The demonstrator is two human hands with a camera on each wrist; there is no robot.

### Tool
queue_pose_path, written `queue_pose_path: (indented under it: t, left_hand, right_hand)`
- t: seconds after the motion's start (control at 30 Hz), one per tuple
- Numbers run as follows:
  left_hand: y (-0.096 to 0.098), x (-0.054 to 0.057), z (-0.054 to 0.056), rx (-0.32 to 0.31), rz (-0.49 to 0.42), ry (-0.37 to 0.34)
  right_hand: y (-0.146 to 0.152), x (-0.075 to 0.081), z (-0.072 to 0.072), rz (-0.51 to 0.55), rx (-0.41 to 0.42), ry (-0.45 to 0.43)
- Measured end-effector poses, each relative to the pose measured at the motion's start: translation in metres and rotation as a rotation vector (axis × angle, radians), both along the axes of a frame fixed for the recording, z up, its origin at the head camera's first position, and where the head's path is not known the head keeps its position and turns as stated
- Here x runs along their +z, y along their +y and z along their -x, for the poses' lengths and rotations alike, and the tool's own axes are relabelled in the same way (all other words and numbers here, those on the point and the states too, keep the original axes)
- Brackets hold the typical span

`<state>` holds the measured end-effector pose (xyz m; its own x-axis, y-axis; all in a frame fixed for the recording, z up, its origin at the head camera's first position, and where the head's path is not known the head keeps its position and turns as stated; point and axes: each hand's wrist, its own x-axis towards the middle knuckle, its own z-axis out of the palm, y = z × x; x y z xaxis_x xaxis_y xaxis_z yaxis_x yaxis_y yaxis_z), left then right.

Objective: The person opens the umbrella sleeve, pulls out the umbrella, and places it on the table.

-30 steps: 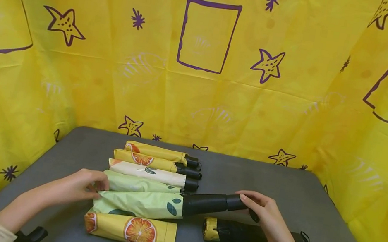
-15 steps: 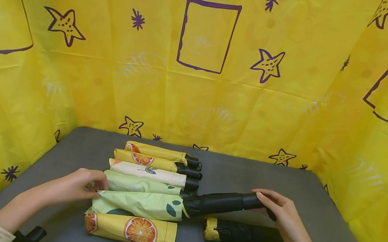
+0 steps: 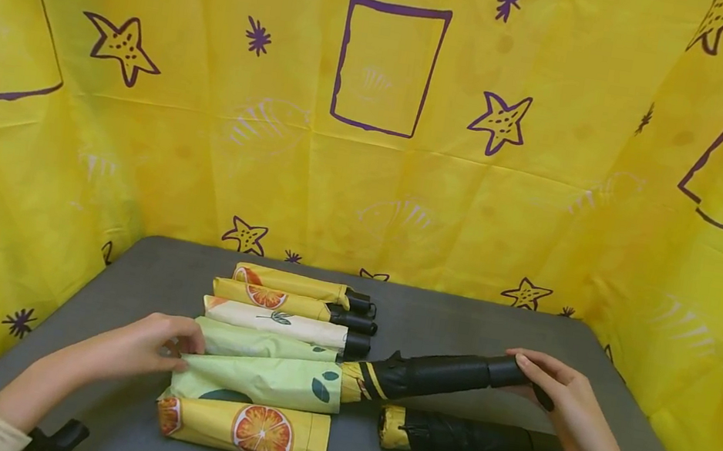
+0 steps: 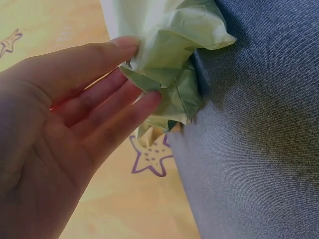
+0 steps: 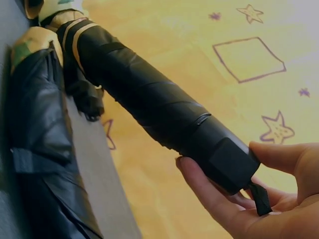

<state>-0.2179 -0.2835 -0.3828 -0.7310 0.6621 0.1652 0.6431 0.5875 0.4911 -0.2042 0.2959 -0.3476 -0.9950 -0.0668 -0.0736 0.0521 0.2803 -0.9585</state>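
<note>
Shifted right since the earlier frames: my right hand (image 3: pixel 557 391) and the black folded umbrella (image 3: pixel 444 376) it has. Yellow section with black stripes now shows at the mouth of the green cover (image 3: pixel 261 382); a second ago only black did. Left hand (image 3: pixel 158 342) and cover about where they were.

Right hand: gripping the umbrella by its handle end, thumb on one side, fingers on the other. Short strap (image 5: pixel 260 199) hangs off that end, beside my palm. Umbrella runs left from those fingers, tilted, handle end high, other end down at the cover mouth. Can't tell how much is inside.

Left hand: pinching the closed end of the cover between thumb and fingers, fabric bunched there. Cover lies right of that hand, leaf print up, mouth towards my right hand.

Nearer me than the pinched cover: a yellow orange-print cover (image 3: pixel 241 430), lying flat. Left of my right wrist, below the held umbrella: a second black umbrella (image 3: pixel 477 440), yellow end pointing left, other end partly behind my forearm.

Past my left fingers, lying side by side going away: another green-covered one (image 3: pixel 266 344), a white-covered one (image 3: pixel 284 323), two yellow-covered ones (image 3: pixel 297 304), black handles towards the right-hand side. All on the dark table (image 3: pixel 472 328) under both hands.
</note>
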Motion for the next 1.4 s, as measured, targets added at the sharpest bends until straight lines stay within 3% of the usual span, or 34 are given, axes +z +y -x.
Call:
queue_pose_path:
  t: [0.2,0.4,0.67,1.17,1.4]
  left_hand:
    - [0.000,-0.002,0.000,-0.024,-0.011,0.060]
    - [0.000,-0.002,0.001,-0.026,-0.012,0.044]
    - [0.004,0.002,0.000,-0.011,0.013,0.009]
    - [0.001,-0.003,-0.001,-0.030,-0.013,0.045]
    - [0.000,-0.003,-0.001,-0.029,-0.019,0.038]
  right_hand:
    - [0.018,0.002,0.000,0.085,0.009,0.030]
    - [0.032,0.001,-0.001,0.170,0.041,0.077]
    - [0.049,-0.002,-0.002,0.193,0.036,0.055]
    - [0.069,-0.017,0.002,0.156,-0.014,-0.045]
    - [0.074,-0.023,0.003,0.137,0.029,-0.064]
